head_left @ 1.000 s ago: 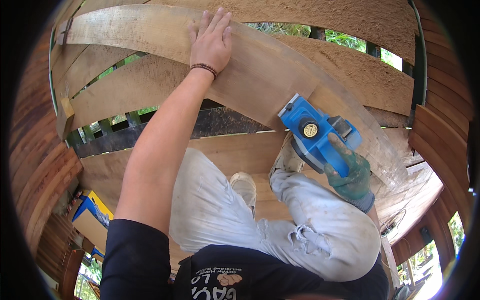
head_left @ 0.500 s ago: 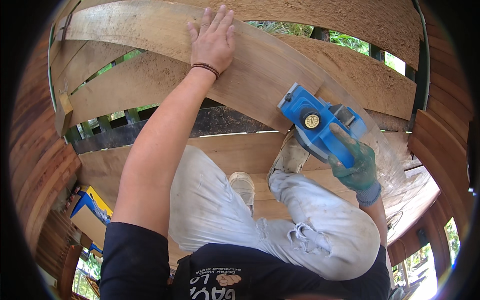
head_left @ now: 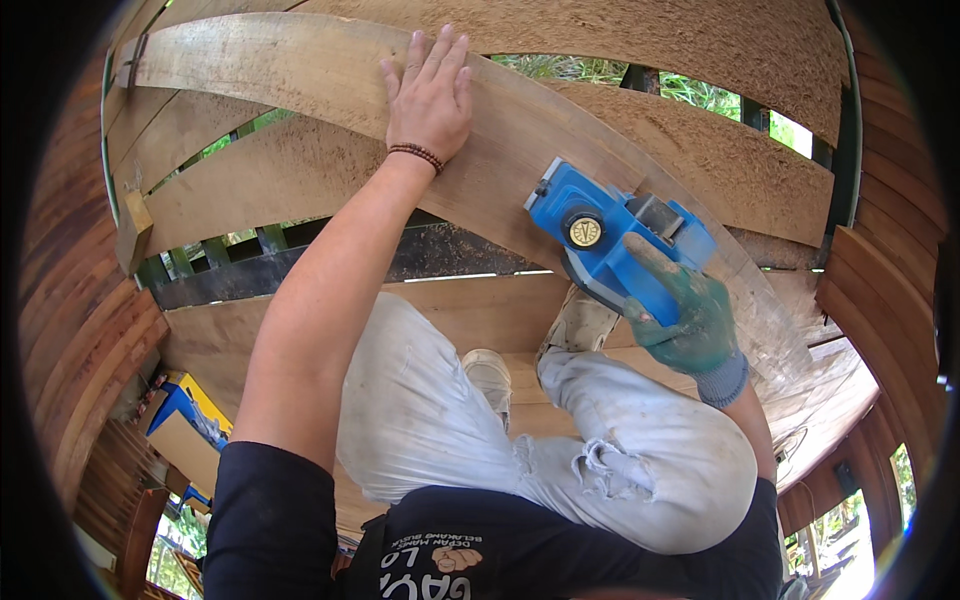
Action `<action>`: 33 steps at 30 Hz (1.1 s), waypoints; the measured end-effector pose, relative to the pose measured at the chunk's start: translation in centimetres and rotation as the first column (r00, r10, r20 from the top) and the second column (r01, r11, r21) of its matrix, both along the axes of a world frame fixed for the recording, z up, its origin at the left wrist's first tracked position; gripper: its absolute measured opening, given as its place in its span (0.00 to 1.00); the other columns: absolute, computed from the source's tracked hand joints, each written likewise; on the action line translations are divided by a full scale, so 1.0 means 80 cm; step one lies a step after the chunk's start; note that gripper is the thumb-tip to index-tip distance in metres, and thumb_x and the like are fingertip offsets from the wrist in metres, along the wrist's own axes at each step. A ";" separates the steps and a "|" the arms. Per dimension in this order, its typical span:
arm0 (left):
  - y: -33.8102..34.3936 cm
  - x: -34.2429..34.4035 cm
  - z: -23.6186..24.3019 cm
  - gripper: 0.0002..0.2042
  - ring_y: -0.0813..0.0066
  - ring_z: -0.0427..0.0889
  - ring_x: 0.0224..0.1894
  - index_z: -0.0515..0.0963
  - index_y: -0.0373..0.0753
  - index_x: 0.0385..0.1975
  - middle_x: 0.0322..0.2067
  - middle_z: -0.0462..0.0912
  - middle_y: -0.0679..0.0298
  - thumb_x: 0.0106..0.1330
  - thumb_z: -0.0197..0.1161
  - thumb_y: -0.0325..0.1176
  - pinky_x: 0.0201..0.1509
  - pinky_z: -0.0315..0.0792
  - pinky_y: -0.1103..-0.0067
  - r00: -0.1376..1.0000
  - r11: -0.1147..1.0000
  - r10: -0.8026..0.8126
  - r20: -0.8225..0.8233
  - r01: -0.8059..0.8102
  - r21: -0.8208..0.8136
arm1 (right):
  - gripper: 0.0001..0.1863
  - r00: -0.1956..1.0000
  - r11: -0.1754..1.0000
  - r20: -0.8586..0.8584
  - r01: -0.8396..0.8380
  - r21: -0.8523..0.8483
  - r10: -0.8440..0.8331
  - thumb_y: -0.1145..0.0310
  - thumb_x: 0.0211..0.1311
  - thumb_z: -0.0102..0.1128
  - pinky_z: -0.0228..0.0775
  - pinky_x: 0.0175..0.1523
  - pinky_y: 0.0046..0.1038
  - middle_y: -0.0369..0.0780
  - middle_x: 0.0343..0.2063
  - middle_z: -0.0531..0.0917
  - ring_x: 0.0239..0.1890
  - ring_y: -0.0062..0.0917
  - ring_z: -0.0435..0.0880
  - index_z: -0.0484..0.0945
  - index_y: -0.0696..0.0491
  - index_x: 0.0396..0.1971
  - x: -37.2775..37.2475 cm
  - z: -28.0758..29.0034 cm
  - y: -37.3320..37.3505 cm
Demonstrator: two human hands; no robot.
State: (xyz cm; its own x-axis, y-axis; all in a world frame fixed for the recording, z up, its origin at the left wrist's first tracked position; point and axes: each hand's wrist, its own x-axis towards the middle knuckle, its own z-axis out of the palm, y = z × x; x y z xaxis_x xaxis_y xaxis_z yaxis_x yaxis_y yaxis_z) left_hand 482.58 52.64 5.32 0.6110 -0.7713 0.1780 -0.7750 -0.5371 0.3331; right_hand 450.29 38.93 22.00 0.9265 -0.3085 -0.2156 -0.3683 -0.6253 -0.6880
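Blue power planer (head_left: 615,240): on the right-hand stretch of a long curved plank (head_left: 510,150), underside hidden. Long axis slanting from upper left to lower right, roughly along the plank; front plate (head_left: 553,176) and black knob (head_left: 583,232) toward upper left. Gloved right hand (head_left: 690,320): fingers wrapped around the planer's handle, one finger laid straight along the body; right forearm (head_left: 755,430) slanting in from lower right. Bare left hand (head_left: 430,100): palm down on the plank, left of the planer and well apart from it, fingers spread, tips near the upper edge. Left arm (head_left: 325,290) nearly straight, reaching up from lower left; beaded bracelet (head_left: 417,154) at wrist. Beneath the plank: boards (head_left: 720,160) dusted with shavings. Just below the planer: shoe (head_left: 580,322); contact, cannot tell. Farther out, lower left: yellow-and-blue box (head_left: 190,420).
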 end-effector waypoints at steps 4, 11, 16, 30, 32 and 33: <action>-0.002 -0.002 0.002 0.22 0.56 0.56 0.78 0.70 0.52 0.70 0.74 0.64 0.67 0.79 0.46 0.42 0.79 0.42 0.46 1.000 1.000 0.003 -0.004 -0.003 0.007 | 0.33 1.000 1.000 -0.001 -0.001 0.010 0.001 0.65 0.54 0.65 0.82 0.41 0.37 0.48 0.36 0.87 0.32 0.43 0.87 0.78 0.45 0.64 0.006 -0.001 0.001; -0.005 -0.008 0.005 0.23 0.58 0.53 0.79 0.69 0.52 0.71 0.75 0.62 0.67 0.79 0.45 0.44 0.80 0.39 0.45 0.999 1.000 -0.005 -0.043 0.006 0.014 | 0.34 0.999 0.999 0.044 -0.010 -0.047 0.012 0.61 0.54 0.67 0.82 0.40 0.38 0.41 0.32 0.89 0.31 0.38 0.88 0.77 0.43 0.66 0.019 -0.003 0.004; -0.005 -0.006 0.008 0.23 0.58 0.54 0.79 0.68 0.53 0.71 0.75 0.63 0.67 0.78 0.46 0.44 0.80 0.39 0.46 0.999 0.999 0.002 -0.034 0.000 0.047 | 0.35 0.999 1.000 -0.048 -0.023 -0.016 0.022 0.64 0.53 0.66 0.82 0.41 0.37 0.46 0.35 0.87 0.33 0.42 0.87 0.76 0.43 0.66 0.024 -0.001 0.005; -0.001 0.005 -0.006 0.22 0.59 0.57 0.77 0.71 0.54 0.69 0.73 0.66 0.69 0.79 0.45 0.43 0.79 0.44 0.47 0.999 1.000 -0.012 0.051 0.012 -0.005 | 0.37 0.998 0.998 -0.005 -0.066 -0.005 0.066 0.72 0.49 0.63 0.76 0.32 0.36 0.42 0.21 0.81 0.20 0.39 0.81 0.75 0.51 0.65 -0.073 0.026 0.021; -0.001 0.005 -0.005 0.22 0.61 0.56 0.78 0.70 0.55 0.70 0.74 0.65 0.70 0.79 0.45 0.44 0.80 0.43 0.48 0.999 1.000 -0.008 0.040 0.007 0.019 | 0.37 0.998 0.997 0.009 -0.062 -0.036 0.063 0.71 0.49 0.63 0.77 0.32 0.36 0.42 0.21 0.81 0.21 0.39 0.81 0.75 0.50 0.66 -0.080 0.021 0.027; 0.000 0.005 -0.004 0.22 0.61 0.56 0.78 0.70 0.55 0.70 0.74 0.65 0.70 0.79 0.44 0.44 0.80 0.43 0.48 0.999 1.000 -0.005 0.036 0.005 0.020 | 0.37 0.999 0.999 -0.039 -0.032 -0.013 0.031 0.70 0.48 0.65 0.78 0.35 0.37 0.43 0.23 0.82 0.24 0.40 0.83 0.76 0.49 0.65 -0.081 0.020 0.030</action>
State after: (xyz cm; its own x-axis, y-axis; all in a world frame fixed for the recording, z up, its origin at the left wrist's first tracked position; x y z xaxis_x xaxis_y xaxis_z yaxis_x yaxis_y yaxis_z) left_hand 483.00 52.61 4.97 0.6006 -0.7779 0.1847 -0.7891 -0.5395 0.2938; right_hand 443.79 41.30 23.56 0.9267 -0.2825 -0.2477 -0.3747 -0.6464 -0.6646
